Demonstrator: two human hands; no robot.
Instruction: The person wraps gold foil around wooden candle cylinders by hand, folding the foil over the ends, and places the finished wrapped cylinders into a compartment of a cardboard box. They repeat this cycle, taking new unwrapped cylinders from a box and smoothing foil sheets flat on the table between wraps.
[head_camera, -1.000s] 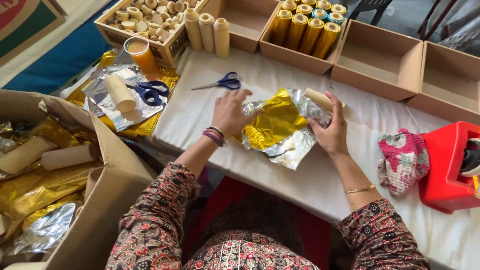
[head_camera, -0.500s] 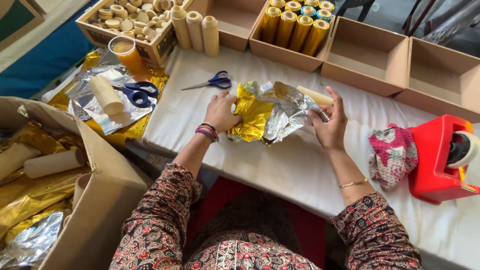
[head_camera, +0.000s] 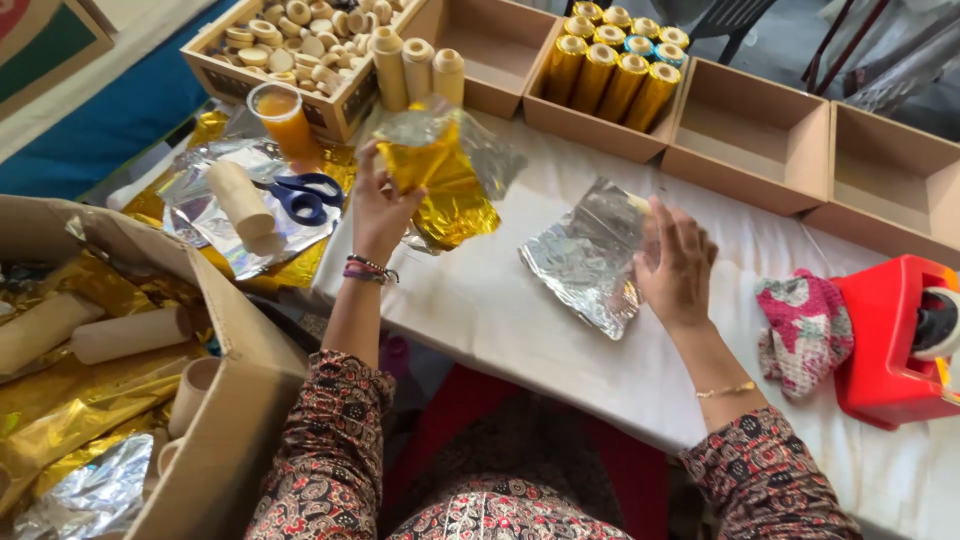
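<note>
Across the frame runs your desk (head_camera: 520, 330), draped in white cloth and slanting from upper left to lower right. Along its far edge stands a row of open cardboard trays: one empty tray (head_camera: 500, 40), one packed with upright gold-wrapped tubes (head_camera: 610, 75), and two more empty ones toward the right. At your left sits a large open carton (head_camera: 215, 400) holding gold foil and bare cardboard tubes (head_camera: 130, 335). Beyond it, a wooden crate (head_camera: 275, 50) carries small pale discs, with a glass of orange drink (head_camera: 285, 118) just beside it. At far right a red tape dispenser (head_camera: 885, 340) stands on the desk, touching a pink patterned cloth (head_camera: 805, 330).

Your left hand (head_camera: 380, 205) is raised above the desk, fingers pinching a crumpled gold and silver foil sheet (head_camera: 440, 165), which hangs from the grip with its long axis roughly vertical. Your right hand (head_camera: 675, 265), fingers loosely spread, holds the right edge of a silver foil sheet (head_camera: 590, 255); this sheet lies on the cloth with its long axis slanting from lower left to upper right. The two sheets are apart. Blue-handled scissors (head_camera: 305, 195) rest on more foil at left, beside a bare tube (head_camera: 240, 200).
</note>
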